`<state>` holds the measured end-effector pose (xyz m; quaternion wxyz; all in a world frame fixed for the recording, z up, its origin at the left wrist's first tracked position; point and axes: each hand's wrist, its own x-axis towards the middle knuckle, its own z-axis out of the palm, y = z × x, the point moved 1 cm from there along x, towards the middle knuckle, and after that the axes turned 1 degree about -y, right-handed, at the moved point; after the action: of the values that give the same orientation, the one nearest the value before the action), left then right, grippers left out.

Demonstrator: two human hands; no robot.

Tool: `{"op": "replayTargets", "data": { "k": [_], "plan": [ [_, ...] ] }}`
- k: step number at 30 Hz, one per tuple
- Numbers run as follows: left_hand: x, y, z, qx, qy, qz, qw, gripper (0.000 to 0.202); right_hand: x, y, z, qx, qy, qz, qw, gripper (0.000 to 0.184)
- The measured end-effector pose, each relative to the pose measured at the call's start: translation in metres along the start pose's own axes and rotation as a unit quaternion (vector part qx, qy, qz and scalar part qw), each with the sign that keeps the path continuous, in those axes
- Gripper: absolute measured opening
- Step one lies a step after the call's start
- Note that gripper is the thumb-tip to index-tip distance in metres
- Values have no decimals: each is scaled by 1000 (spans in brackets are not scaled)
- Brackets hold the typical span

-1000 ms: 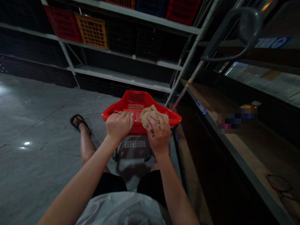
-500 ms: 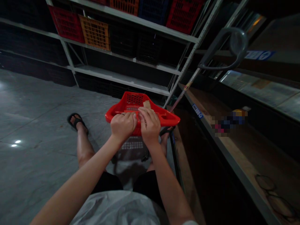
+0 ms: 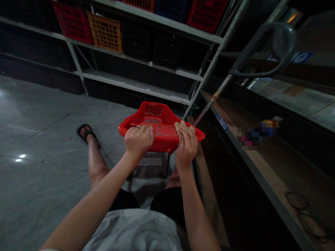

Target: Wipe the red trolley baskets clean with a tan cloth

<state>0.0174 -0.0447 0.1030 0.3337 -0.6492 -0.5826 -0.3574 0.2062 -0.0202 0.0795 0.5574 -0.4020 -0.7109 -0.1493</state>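
Observation:
In front of my body stands a red plastic shopping cart (image 3: 164, 143) with perforated walls. My left hand (image 3: 139, 139) is closed around the left part of its near rim or handle, a ring on one finger. At the right end of that same edge, my right hand (image 3: 186, 146) presses a crumpled tan cloth (image 3: 183, 127) onto the red plastic, fingers bent over it. Between the two hands a flat rectangular panel (image 3: 166, 131) shows on the handle. Part of the cloth is hidden under my right fingers.
White metal shelving (image 3: 136, 85) holds a red crate (image 3: 73, 22), a yellow crate (image 3: 105, 32) and dark ones. To the right runs a wooden shelf (image 3: 251, 164) with black cable loops (image 3: 297, 200) and a blurred item. A long pole with a grey handle (image 3: 261, 73) leans near the cart.
My right hand has slid to the right along the handle with the cloth, away from my left hand, uncovering the panel. My left hand keeps its hold. The view has shifted slightly.

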Motion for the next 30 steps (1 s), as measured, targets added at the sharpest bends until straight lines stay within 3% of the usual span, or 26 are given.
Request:
{"op": "replayTargets", "data": {
  "k": [4, 7, 10, 13, 16, 19, 23, 27, 30],
  "plan": [
    [-7, -3, 1, -48, -24, 4, 999, 41, -3, -46, 22, 76, -93, -90, 989, 40],
    [-14, -13, -9, -115, -16, 17, 993, 41, -2, -54, 20, 115, -96, -55, 987, 50],
    [-14, -14, -26, -187, -15, -16, 982, 46, 2, -39, 6, 112, -114, -18, 987, 56],
    [-4, 6, -35, -210, -54, 2, 976, 60, 10, -18, -5, 89, -179, -48, 979, 65],
    [8, 33, -29, -198, -112, 32, 973, 67, 16, 1, -11, 72, -233, -85, 966, 88],
    [14, 40, -20, -182, -134, 47, 973, 56, 16, 16, -17, 14, -252, -83, 964, 100],
    [7, 4, -20, -193, -138, 95, 967, 32, 12, 26, -25, -51, -279, -55, 957, 99],
    [-8, -40, -29, -181, -149, 104, 967, 34, 10, 25, -23, -43, -289, -40, 956, 81],
    [-9, -31, -26, -161, -146, 131, 967, 42, 10, 20, -15, -31, -284, -42, 957, 68]
  ]
}}
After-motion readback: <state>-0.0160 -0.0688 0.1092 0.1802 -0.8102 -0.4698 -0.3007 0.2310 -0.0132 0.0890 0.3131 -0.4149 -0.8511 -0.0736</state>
